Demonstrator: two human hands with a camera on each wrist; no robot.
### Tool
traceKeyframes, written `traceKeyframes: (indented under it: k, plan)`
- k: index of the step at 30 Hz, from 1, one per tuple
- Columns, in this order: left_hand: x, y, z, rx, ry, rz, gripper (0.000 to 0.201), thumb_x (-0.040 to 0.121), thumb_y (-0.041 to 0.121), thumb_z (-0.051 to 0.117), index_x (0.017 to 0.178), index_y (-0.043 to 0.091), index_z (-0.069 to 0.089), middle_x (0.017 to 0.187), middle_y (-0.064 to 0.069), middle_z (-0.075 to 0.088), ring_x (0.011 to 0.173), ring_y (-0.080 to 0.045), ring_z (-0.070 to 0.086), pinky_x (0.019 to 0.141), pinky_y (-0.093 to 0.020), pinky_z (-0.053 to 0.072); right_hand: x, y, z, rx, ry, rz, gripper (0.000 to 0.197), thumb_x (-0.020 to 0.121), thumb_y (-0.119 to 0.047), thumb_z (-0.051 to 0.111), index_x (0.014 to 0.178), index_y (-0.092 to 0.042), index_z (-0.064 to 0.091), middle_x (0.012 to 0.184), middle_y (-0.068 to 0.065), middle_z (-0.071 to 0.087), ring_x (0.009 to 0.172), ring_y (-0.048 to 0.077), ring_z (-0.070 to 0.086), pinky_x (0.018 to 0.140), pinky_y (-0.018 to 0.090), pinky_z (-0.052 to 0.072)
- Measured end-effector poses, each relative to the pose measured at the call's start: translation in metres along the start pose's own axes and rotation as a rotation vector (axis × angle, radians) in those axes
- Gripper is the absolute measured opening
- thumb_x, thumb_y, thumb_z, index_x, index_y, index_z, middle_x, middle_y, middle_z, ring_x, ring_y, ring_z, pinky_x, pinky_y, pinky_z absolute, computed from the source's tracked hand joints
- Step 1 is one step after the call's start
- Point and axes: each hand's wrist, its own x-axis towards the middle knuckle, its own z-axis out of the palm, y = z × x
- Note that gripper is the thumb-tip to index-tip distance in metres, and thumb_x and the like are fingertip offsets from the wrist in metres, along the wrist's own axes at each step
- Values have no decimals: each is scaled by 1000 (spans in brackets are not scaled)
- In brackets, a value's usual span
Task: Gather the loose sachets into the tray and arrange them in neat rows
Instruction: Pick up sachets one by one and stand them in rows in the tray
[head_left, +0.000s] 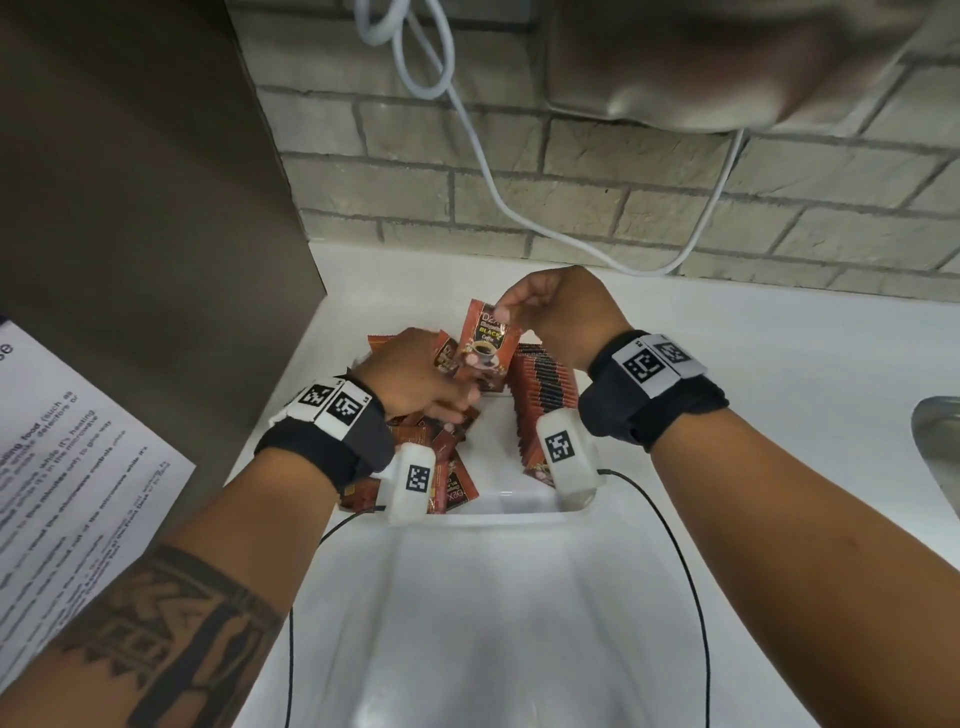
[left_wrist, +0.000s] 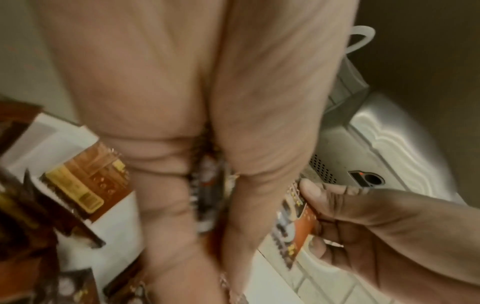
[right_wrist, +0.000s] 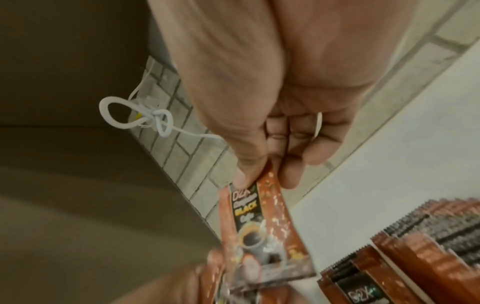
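Observation:
A white tray (head_left: 488, 519) sits on the white counter. Along its right side stands a neat row of red-brown coffee sachets (head_left: 543, 395) (right_wrist: 428, 246). Loose sachets (head_left: 457, 488) (left_wrist: 88, 185) lie jumbled on its left side. My right hand (head_left: 501, 314) (right_wrist: 259, 174) pinches one sachet (head_left: 483, 343) (right_wrist: 259, 226) by its top edge and holds it upright over the tray's far end. My left hand (head_left: 457, 402) (left_wrist: 215, 267) is just below it, over the loose pile. Its fingers are curled round a few sachets (head_left: 448, 361). The left wrist view is blurred.
A brown cabinet side (head_left: 130, 208) rises close on the left, with a printed notice (head_left: 62, 467) below it. A brick wall with a hanging white cable (head_left: 483, 171) stands behind the tray. A metal sink edge (head_left: 940, 441) shows at the far right.

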Motion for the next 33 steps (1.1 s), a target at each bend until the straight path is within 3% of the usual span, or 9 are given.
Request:
traceKeyframes:
  k: [4,7,11,14,16,17,19,23,33]
  plan:
    - [-5,-1,3,268,-104,-294,25,88,23,78,104,5,70,92,-13,72,80,-25,73,73,-36,64,8,-1,3,-185,-2,12,8,86,-19,73,84,-22,79,80,-12,71,76,0,60,62,10,38]
    - [2,-5,15,310,-179,-313,30,91,23,75,112,5,64,85,-10,70,68,-17,69,63,-29,60,15,3,13,-328,-46,47,14,86,-15,67,85,-21,80,84,-10,70,80,5,59,58,8,35]
    - [20,-6,24,240,-162,-356,18,97,16,66,107,1,65,80,-11,67,51,-13,64,45,-20,51,31,15,34,-502,-82,138,15,81,-15,65,86,-20,78,89,-4,72,90,17,66,78,27,55]
    - [35,-7,24,280,-222,-353,27,97,19,64,117,0,66,92,-16,71,67,-23,65,61,-31,59,38,20,47,-649,-129,150,18,81,-22,64,92,-19,77,100,1,71,98,22,64,93,35,53]
    - [44,-13,24,332,-227,-333,32,95,26,65,119,3,66,102,-18,73,78,-27,66,82,-40,60,41,24,51,-645,-136,162,22,84,-26,59,95,-19,76,102,1,69,102,23,60,97,36,50]
    - [48,-15,24,338,-210,-319,34,95,27,66,120,4,65,104,-18,72,78,-26,66,84,-40,59,42,25,52,-655,-136,168,23,85,-27,58,97,-19,76,103,1,67,104,24,58,97,37,50]
    - [53,-20,24,323,-177,-295,41,94,25,68,128,3,61,107,-19,70,76,-24,64,81,-39,58,44,29,53,-657,-131,187,24,85,-25,55,97,-19,76,104,1,67,104,25,57,94,38,52]
    - [60,-23,24,346,-160,-280,47,93,26,71,131,2,59,127,-24,66,89,-26,61,96,-47,54,48,32,55,-637,-138,212,20,83,-24,59,93,-18,76,101,2,68,102,24,60,89,38,56]
    - [67,-24,29,318,-160,-264,42,95,26,68,127,0,61,123,-25,67,86,-26,63,94,-48,55,47,31,56,-755,-144,117,24,87,-20,52,94,-21,75,103,0,66,101,21,58,87,39,56]
